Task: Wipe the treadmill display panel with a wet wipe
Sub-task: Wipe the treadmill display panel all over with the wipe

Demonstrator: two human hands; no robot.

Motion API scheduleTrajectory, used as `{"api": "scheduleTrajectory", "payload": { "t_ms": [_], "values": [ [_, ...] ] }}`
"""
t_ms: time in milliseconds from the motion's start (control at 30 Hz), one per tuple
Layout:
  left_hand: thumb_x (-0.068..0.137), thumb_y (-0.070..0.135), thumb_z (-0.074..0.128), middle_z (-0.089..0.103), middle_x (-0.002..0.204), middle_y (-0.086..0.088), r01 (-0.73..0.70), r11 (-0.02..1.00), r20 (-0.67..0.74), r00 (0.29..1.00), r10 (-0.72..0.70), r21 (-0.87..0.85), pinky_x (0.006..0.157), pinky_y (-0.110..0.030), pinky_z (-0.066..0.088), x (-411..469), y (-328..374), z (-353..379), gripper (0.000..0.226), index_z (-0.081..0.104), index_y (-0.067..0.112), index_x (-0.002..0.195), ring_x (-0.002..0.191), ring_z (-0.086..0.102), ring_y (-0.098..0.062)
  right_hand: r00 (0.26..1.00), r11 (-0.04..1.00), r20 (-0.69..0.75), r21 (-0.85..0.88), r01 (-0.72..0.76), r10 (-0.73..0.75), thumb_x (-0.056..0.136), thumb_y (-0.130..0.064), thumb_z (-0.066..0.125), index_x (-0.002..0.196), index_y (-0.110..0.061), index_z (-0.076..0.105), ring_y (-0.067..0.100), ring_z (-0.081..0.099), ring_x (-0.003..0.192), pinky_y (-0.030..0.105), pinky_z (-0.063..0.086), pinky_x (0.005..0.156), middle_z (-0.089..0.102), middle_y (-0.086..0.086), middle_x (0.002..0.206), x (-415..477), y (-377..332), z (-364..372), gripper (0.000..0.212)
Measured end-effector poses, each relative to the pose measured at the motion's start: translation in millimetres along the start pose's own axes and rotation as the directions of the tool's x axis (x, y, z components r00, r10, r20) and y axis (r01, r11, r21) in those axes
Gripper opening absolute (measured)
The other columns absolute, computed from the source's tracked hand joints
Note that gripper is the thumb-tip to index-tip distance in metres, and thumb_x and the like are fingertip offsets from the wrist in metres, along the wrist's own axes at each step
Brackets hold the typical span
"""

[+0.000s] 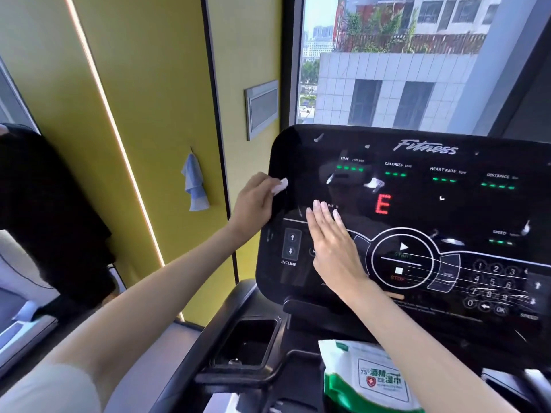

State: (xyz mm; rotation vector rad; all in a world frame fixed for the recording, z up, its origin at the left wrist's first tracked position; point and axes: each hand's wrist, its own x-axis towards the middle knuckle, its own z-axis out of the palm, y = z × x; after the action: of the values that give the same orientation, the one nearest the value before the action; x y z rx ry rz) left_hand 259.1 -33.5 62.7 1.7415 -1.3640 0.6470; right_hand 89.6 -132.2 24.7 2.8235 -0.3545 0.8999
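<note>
The left hand (258, 201) gripped the left edge of the black panel (417, 210), its fingers (272, 184) curled around the rim and pinching a small white wipe (280, 186) against the glass near the upper left corner. The right hand (331, 248) lay flat on the panel's lower left part, its fingers (320, 211) straight and close together, pointing up towards the top edge; it held nothing. It sat just right of the INCLINE arrows (291, 244) and left of the round START/STOP ring (402, 257). A red "E" (383, 204) glowed near the panel's middle, with green dashes under the headings along the top. Below the panel's bottom edge a green-and-white wipe pack (369, 380) rested on the console, beside an empty cup holder (247, 344). A blue cloth (194, 183) hung on the yellow wall (149, 99) to the left.
</note>
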Motion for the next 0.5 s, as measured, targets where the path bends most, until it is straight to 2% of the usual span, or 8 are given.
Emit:
{"api": "scheduleTrajectory", "payload": {
  "t_ms": [100,167,233,300,367,433,500],
  "values": [
    [0.084,-0.01,0.05,0.058,0.093,-0.012,-0.157,0.987,0.19,0.97,0.151,0.019,0.076,-0.034,0.047,-41.3,-1.3,3.5,0.02,0.061,0.001,0.096,0.086,0.055,-0.025,1.0,0.999,-0.013,0.037,-0.003,0.004,0.058,0.024,0.052,0.135,0.009,0.038,0.036,0.033,0.135,0.047,0.027,0.111,0.037,0.026,0.143,-0.2,2.7,1.3,0.08],
    [0.082,-0.013,0.05,0.057,0.094,-0.012,-0.211,0.977,0.295,0.934,0.199,0.009,0.078,-0.033,0.047,-58.0,-4.3,-0.3,0.025,0.06,0.002,0.098,0.088,0.054,-0.025,1.0,0.999,-0.011,0.053,-0.005,0.005,0.057,0.025,0.051,0.136,0.009,0.037,0.036,0.033,0.135,0.047,0.027,0.111,0.036,0.026,0.143,-1.1,3.7,1.5,0.081],
    [0.083,-0.012,0.048,0.057,0.092,-0.012,-0.164,0.986,0.27,0.95,0.157,0.001,0.076,-0.033,0.047,-45.5,-3.3,-6.1,0.022,0.061,0.001,0.096,0.085,0.054,-0.024,1.0,0.998,-0.013,0.058,-0.005,0.006,0.058,0.025,0.049,0.136,0.01,0.036,0.037,0.033,0.135,0.048,0.027,0.111,0.036,0.027,0.143,-0.8,2.9,1.7,0.08],
    [0.088,0.001,0.045,0.057,0.087,-0.011,-0.041,0.999,0.13,0.991,0.04,0.005,0.071,-0.034,0.047,-22.0,-3.3,-9.9,0.017,0.062,-0.001,0.091,0.079,0.054,-0.023,1.0,0.998,-0.013,0.057,-0.009,0.009,0.061,0.024,0.049,0.136,0.01,0.035,0.038,0.032,0.135,0.049,0.026,0.111,0.036,0.027,0.143,-0.5,1.5,3.0,0.078],
    [0.09,0.012,0.041,0.057,0.085,-0.013,0.031,0.999,0.038,0.999,-0.033,0.034,0.068,-0.036,0.047,-11.4,-5.3,-11.6,0.025,0.063,-0.002,0.091,0.076,0.054,-0.023,1.0,0.998,-0.018,0.063,-0.019,0.02,0.063,0.023,0.049,0.136,0.01,0.035,0.038,0.032,0.135,0.049,0.025,0.111,0.036,0.027,0.143,-0.9,0.9,4.7,0.076],
    [0.086,0.004,0.039,0.059,0.088,-0.014,-0.056,0.995,0.097,0.994,0.048,0.087,0.07,-0.038,0.047,-27.2,-7.2,-9.2,0.026,0.063,-0.002,0.093,0.081,0.054,-0.026,0.999,0.997,-0.032,0.077,-0.027,0.029,0.063,0.024,0.05,0.136,0.01,0.036,0.039,0.032,0.134,0.049,0.024,0.112,0.037,0.028,0.142,-0.5,0.3,6.3,0.076],
    [0.083,-0.001,0.036,0.06,0.092,-0.013,-0.177,0.98,0.268,0.952,0.146,0.095,0.072,-0.039,0.048,-58.0,-4.6,-6.6,0.03,0.064,0.0,0.094,0.085,0.054,-0.028,0.999,0.996,-0.04,0.085,-0.031,0.034,0.062,0.025,0.05,0.135,0.011,0.036,0.04,0.032,0.134,0.049,0.023,0.112,0.037,0.029,0.141,-0.3,-0.7,7.7,0.076]
  ]
}}
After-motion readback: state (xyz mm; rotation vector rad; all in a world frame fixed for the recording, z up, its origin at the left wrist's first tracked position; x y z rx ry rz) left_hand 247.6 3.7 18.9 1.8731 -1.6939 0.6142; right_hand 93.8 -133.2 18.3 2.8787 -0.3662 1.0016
